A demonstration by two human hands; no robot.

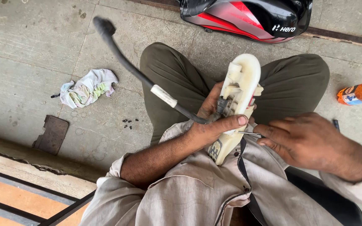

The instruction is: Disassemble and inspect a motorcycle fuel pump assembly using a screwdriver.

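Note:
My left hand (214, 123) grips a cream-white plastic housing (241, 79) that stands tilted over my lap, thumb across its front. A thick black cable (135, 71) with a white band runs from the housing up and left, ending in a black boot. My right hand (302, 140) holds a thin metal tool (248, 133), likely a screwdriver, with its tip against the housing's lower side next to my left thumb.
A black and red motorcycle body part (248, 16) lies at the top. A crumpled rag (88, 88), small black screws (128, 122) and a dark flat plate (52, 134) lie on the concrete floor at left. An orange bottle (359, 93) lies at right.

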